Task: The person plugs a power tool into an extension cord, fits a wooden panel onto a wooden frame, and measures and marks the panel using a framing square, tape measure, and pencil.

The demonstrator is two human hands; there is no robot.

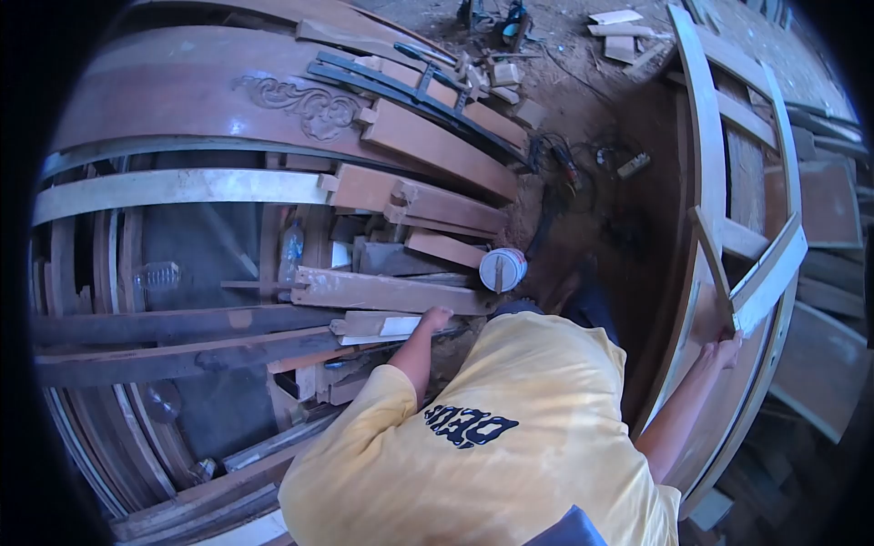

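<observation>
My left hand (437, 318) is closed beside the end of a short pale wooden piece (364, 326) on the stack at the left; what its fingers hold, if anything, is hidden. On the right, my right hand (721, 353) grips the lower corner of two wooden strips (769, 278) that meet in a V. These strips lie across a long wooden frame (706, 127). Between my arms is my yellow shirt (519, 391) with dark lettering.
A white round tub (503, 270) with a stick across it stands ahead of me. Long boards and a carved panel (309, 109) fill the left. Cables and a power strip (634, 165) lie on the floor. Wood scraps (619, 36) are farther off.
</observation>
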